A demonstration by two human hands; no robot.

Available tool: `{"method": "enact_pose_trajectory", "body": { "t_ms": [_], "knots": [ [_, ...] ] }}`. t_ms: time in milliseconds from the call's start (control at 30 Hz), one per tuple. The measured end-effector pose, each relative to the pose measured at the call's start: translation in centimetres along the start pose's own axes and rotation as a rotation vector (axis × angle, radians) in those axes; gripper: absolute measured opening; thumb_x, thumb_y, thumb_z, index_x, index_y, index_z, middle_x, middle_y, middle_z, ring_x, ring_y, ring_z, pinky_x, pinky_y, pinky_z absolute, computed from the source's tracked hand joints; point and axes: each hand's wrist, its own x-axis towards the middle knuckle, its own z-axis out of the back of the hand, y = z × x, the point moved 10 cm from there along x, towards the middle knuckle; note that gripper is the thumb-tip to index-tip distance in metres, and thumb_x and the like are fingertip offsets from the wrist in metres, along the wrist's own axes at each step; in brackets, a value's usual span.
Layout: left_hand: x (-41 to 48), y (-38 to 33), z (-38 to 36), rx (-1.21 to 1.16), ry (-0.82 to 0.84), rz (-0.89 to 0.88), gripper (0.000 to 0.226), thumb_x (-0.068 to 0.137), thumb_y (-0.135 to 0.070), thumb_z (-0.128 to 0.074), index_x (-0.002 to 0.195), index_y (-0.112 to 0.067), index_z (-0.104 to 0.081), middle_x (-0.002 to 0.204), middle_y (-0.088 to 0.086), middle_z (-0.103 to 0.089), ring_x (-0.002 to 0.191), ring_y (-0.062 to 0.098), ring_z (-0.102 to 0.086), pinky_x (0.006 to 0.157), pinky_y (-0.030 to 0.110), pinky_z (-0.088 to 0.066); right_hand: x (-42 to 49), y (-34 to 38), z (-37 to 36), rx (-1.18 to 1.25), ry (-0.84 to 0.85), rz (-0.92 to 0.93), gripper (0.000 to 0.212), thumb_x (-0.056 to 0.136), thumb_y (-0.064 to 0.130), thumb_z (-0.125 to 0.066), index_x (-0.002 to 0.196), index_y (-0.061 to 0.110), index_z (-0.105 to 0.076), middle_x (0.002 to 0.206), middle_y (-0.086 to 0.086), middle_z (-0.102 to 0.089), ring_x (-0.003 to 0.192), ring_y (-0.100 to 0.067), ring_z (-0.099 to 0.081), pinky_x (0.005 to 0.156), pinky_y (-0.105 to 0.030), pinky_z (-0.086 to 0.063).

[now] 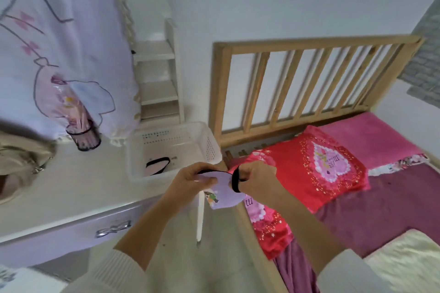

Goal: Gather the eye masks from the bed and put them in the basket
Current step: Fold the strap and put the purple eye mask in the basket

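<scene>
Your way to the basket at eleven o'clock is open from above, its mouth unobstructed. The wooden headboard rises close at one o'clock, and the pen cup stands on the tabletop at nine o'clock, well apart.

Both forearms reach forward from cream sleeves and converge near the middle of the view, wrists close together. The left hand is turned palm-down, fingers curled inward, thumb pressed flat along the top in a pinching grip. The right hand sits just beside it, knuckles up, fingers folded into a closed grip, with a black band looped around its fingers near the thumb side. The two hands are almost touching, held at the same height, the right forearm angling in more steeply from the lower right.
</scene>
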Motion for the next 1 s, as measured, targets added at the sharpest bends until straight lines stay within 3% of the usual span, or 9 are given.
{"method": "enact_pose_trajectory", "body": {
  "t_ms": [133, 233, 367, 500, 600, 667, 767, 900, 1000],
  "knots": [
    [-0.6, -1.1, 6.5, 0.248, -0.264, -0.104, 0.017, 0.073, -0.024, -0.076, 0.082, -0.037, -0.07, 0.092, -0.012, -0.067, 0.083, 0.0, -0.055, 0.069, 0.01, -0.039, 1.5, 4.0, -3.3, -0.309, -0.058, 0.076, 0.024, 0.062, 0.029, -0.048, 0.045, 0.022, -0.032, 0.043, 0.008, -0.033, 0.05, -0.01, -0.03, 0.071, -0.038, -0.022],
    [-0.6, -0.5, 6.7, 0.314, -0.082, -0.058, 0.006, 0.072, -0.04, -0.071, 0.071, -0.04, -0.077, 0.066, -0.014, -0.072, 0.059, 0.002, -0.055, 0.063, 0.015, -0.038, 2.3, 6.7, -5.6, -0.377, -0.097, 0.117, 0.034, 0.068, 0.033, -0.058, 0.046, 0.026, -0.032, 0.045, 0.013, -0.036, 0.053, -0.002, -0.032, 0.073, -0.035, -0.019],
    [-0.6, 1.2, 8.5, 0.284, -0.01, 0.033, 0.007, 0.07, -0.04, -0.072, 0.072, -0.037, -0.079, 0.075, -0.011, -0.077, 0.079, 0.015, -0.07, 0.076, 0.029, -0.051, 3.0, 9.2, -8.3, -0.376, -0.081, 0.135, 0.024, 0.067, 0.027, -0.063, 0.052, 0.028, -0.043, 0.057, 0.013, -0.046, 0.066, -0.008, -0.042, 0.071, -0.032, -0.012],
    [-0.2, 2.8, 11.7, 0.169, -0.088, 0.095, 0.011, 0.073, -0.027, -0.072, 0.063, -0.027, -0.077, 0.058, -0.014, -0.071, 0.058, 0.0, -0.062, 0.061, 0.013, -0.046, 3.2, 10.6, -10.3, -0.382, -0.051, 0.164, 0.017, 0.075, 0.031, -0.054, 0.063, 0.021, -0.058, 0.06, 0.007, -0.058, 0.07, -0.016, -0.047, 0.072, -0.034, -0.014],
    [-0.2, 5.3, 15.7, -0.048, -0.327, 0.218, 0.018, 0.076, -0.02, -0.07, 0.058, -0.017, -0.071, 0.041, -0.012, -0.054, 0.042, 0.007, -0.046, 0.049, 0.02, -0.039, 4.1, 9.3, -10.0, -0.194, -0.063, 0.085, 0.017, 0.08, 0.025, -0.064, 0.064, 0.03, -0.06, 0.054, 0.02, -0.053, 0.064, -0.002, -0.048, 0.074, -0.033, -0.015],
    [-0.3, 7.0, 16.9, -0.184, -0.405, 0.298, 0.019, 0.076, -0.02, -0.071, 0.061, -0.011, -0.066, 0.049, -0.003, -0.048, 0.043, 0.014, -0.037, 0.049, 0.025, -0.032, 4.9, 8.3, -9.3, -0.117, -0.086, 0.04, 0.013, 0.075, 0.019, -0.068, 0.068, 0.029, -0.064, 0.057, 0.023, -0.055, 0.067, -0.004, -0.052, 0.08, -0.036, -0.026],
    [0.1, 8.5, 17.0, -0.405, -0.473, 0.366, 0.018, 0.074, -0.018, -0.071, 0.064, -0.01, -0.058, 0.06, 0.004, -0.041, 0.052, 0.016, -0.034, 0.051, 0.027, -0.029, 6.4, 7.2, -9.3, 0.058, -0.084, -0.016, 0.012, 0.074, 0.009, -0.071, 0.068, 0.019, -0.067, 0.058, 0.016, -0.06, 0.056, 0.003, -0.051, 0.067, -0.031, -0.041],
    [1.7, 9.6, 16.9, -0.659, -0.541, 0.446, 0.014, 0.075, -0.013, -0.069, 0.066, -0.009, -0.059, 0.061, 0.002, -0.046, 0.052, 0.012, -0.037, 0.05, 0.021, -0.035, 9.1, 5.2, -9.6, 0.417, -0.07, -0.146, 0.005, 0.076, -0.003, -0.071, 0.076, 0.002, -0.068, 0.073, -0.015, -0.064, 0.068, -0.02, -0.057, 0.072, -0.038, -0.047],
    [3.9, 10.4, 17.4, -0.735, -0.573, 0.454, 0.012, 0.075, -0.012, -0.067, 0.066, -0.008, -0.058, 0.059, 0.002, -0.045, 0.051, 0.011, -0.038, 0.051, 0.021, -0.036, 11.8, 3.5, -10.8, 0.669, -0.034, -0.245, 0.01, 0.078, -0.005, -0.069, 0.086, -0.009, -0.066, 0.081, -0.019, -0.06, 0.078, -0.029, -0.056, 0.083, -0.046, -0.047]
  ]
}}
